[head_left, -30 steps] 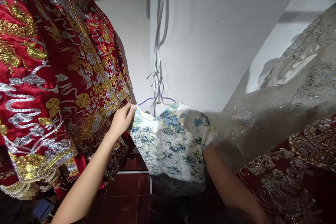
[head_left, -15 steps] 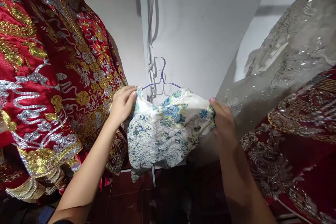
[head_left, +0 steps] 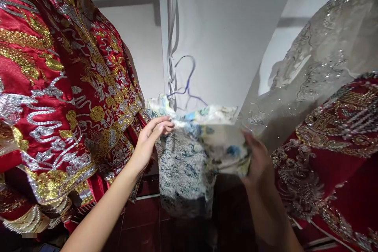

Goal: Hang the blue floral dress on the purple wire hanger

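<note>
Blue-and-white floral satin garment [head_left: 189, 161] sits on a purple wire hanger [head_left: 189, 80] at the white wall [head_left: 230, 27]. Your left hand [head_left: 150, 141] pinches its top edge, and your right hand [head_left: 257, 161] clutches its side. Uneven tugging could slide it off.

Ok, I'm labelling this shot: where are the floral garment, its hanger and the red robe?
floral garment [head_left: 184, 165], head view, hanging front panel.
hanger [head_left: 193, 67], head view, purple hook.
red robe [head_left: 59, 86], head view, embroidered front.
</note>
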`<move>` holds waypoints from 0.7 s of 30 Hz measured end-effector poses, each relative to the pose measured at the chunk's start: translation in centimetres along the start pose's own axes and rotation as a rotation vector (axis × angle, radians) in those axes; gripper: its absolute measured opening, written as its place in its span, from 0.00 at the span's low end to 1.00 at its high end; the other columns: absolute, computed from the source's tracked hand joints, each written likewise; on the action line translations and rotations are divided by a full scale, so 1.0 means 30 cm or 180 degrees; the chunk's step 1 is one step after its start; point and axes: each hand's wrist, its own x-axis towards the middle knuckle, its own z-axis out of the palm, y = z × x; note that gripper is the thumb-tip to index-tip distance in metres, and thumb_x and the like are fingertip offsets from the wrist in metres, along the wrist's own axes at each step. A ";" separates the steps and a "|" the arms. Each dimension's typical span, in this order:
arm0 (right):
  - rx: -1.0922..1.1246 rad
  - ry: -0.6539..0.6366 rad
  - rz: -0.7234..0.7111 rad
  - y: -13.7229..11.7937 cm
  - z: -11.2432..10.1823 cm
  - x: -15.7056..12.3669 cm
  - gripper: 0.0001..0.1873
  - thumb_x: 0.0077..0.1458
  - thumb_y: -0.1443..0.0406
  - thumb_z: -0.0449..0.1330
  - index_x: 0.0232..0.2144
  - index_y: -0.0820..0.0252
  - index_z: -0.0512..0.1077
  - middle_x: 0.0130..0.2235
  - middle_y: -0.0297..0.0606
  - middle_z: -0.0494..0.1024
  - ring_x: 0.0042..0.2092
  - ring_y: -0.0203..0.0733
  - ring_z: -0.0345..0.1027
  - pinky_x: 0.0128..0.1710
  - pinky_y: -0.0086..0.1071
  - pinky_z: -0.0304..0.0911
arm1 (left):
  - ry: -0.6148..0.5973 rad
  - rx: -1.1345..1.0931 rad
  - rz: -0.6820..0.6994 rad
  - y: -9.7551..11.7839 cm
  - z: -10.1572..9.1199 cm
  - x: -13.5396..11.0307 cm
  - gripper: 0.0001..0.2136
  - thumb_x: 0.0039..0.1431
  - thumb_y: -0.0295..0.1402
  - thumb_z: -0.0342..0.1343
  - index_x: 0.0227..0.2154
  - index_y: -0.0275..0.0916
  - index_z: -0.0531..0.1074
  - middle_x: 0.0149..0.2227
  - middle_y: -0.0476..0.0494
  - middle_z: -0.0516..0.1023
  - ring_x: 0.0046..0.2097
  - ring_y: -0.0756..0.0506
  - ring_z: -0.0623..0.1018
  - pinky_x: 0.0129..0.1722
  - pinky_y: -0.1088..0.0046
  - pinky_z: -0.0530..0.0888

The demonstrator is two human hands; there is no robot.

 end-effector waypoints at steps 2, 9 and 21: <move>-0.0449 -0.0779 -0.0087 -0.006 -0.001 -0.077 0.10 0.52 0.54 0.65 0.30 0.53 0.77 0.26 0.34 0.77 0.25 0.42 0.71 0.23 0.32 0.69 | -0.0174 -0.0931 -0.0502 -0.002 0.021 -0.025 0.19 0.66 0.41 0.52 0.56 0.39 0.69 0.53 0.36 0.76 0.53 0.40 0.76 0.56 0.60 0.70; -0.1802 -0.2748 0.0071 0.109 0.013 -0.046 0.15 0.65 0.57 0.51 0.39 0.47 0.78 0.40 0.36 0.81 0.44 0.47 0.76 0.47 0.38 0.71 | -0.0991 -0.1121 -0.2524 -0.069 0.004 -0.156 0.12 0.60 0.33 0.59 0.45 0.38 0.68 0.22 0.56 0.63 0.18 0.58 0.54 0.19 0.82 0.58; -0.1224 -0.1694 0.0432 0.262 -0.076 0.312 0.21 0.51 0.46 0.64 0.30 0.58 0.76 0.27 0.35 0.76 0.30 0.42 0.69 0.31 0.33 0.65 | 0.0261 0.2536 0.0146 0.036 -0.151 0.012 0.12 0.65 0.39 0.54 0.46 0.39 0.74 0.35 0.44 0.80 0.38 0.44 0.78 0.41 0.67 0.73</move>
